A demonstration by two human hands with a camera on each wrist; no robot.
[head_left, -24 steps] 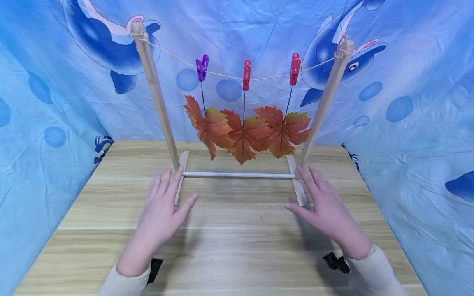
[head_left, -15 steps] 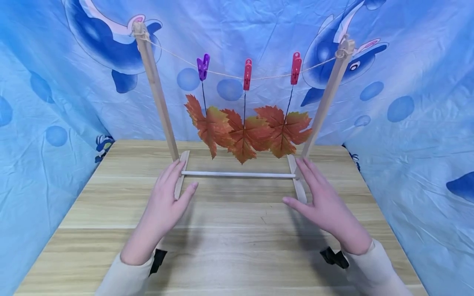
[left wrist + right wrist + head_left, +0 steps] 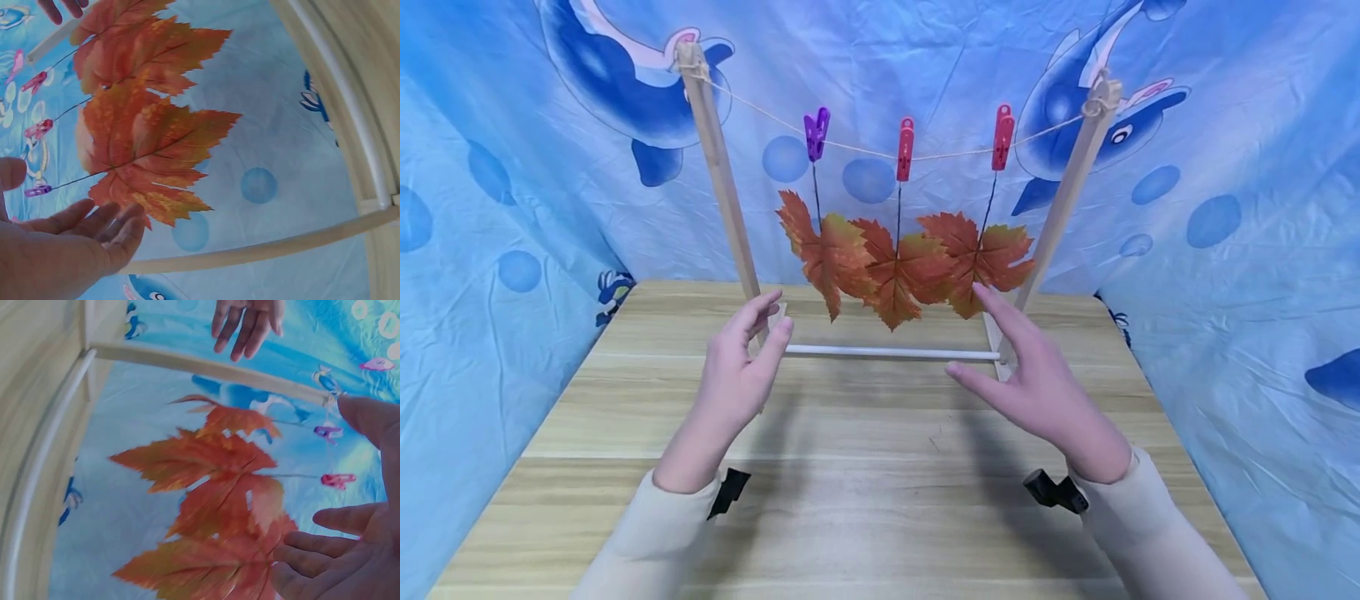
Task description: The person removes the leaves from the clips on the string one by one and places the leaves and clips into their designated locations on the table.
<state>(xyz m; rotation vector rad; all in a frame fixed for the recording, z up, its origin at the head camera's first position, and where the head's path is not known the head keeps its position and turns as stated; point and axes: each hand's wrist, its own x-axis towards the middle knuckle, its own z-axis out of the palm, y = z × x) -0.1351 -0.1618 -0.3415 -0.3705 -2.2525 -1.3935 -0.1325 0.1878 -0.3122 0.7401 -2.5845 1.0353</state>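
Both hands hover above the light wooden table with fingers loosely spread, grasping nothing — the left hand beside the wooden rack's left post, the right hand near its right post. Beyond them, three orange fabric maple leaves hang from coloured plastic pegs on the twine — the right index fingertip close to the rightmost leaf.

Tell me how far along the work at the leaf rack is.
Done: three maple leaves hang from three pegs on the string. In hand: nothing; the left hand and right hand are raised open near the leaves, holding neither leaf nor peg. Left: every leaf is on the line, every peg closed on a stem.
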